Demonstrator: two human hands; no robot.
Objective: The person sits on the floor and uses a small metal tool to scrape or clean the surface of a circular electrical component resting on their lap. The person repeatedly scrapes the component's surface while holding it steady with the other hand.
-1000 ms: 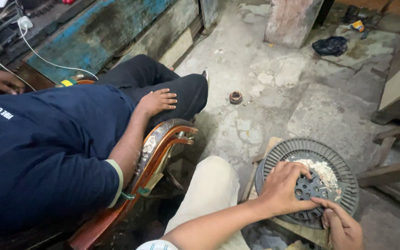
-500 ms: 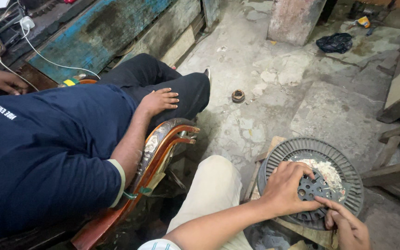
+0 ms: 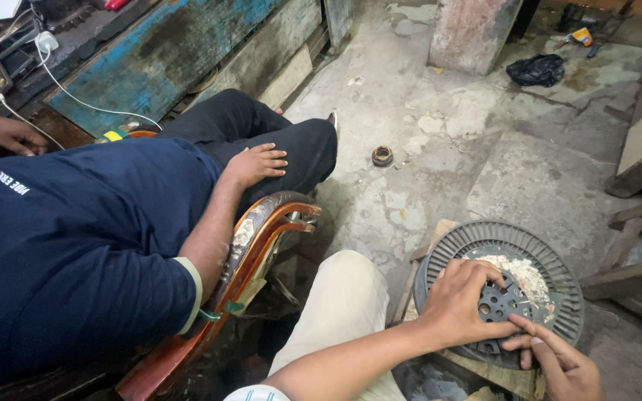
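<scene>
Your left hand is spread flat over the round grey finned disc at the near right, fingers curled loosely on its dark perforated hub, pressing rather than gripping. Your right hand pinches the hub's near edge with thumb and fingertips. The disc sits on a wooden block on the concrete floor. Another person in a dark blue shirt sits left in a wooden chair.

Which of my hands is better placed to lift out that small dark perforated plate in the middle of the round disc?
Probably the right hand: its fingertips sit at the perforated plate's lower edge, while the left hand lies flat, pressing on the ribbed disc.
</scene>
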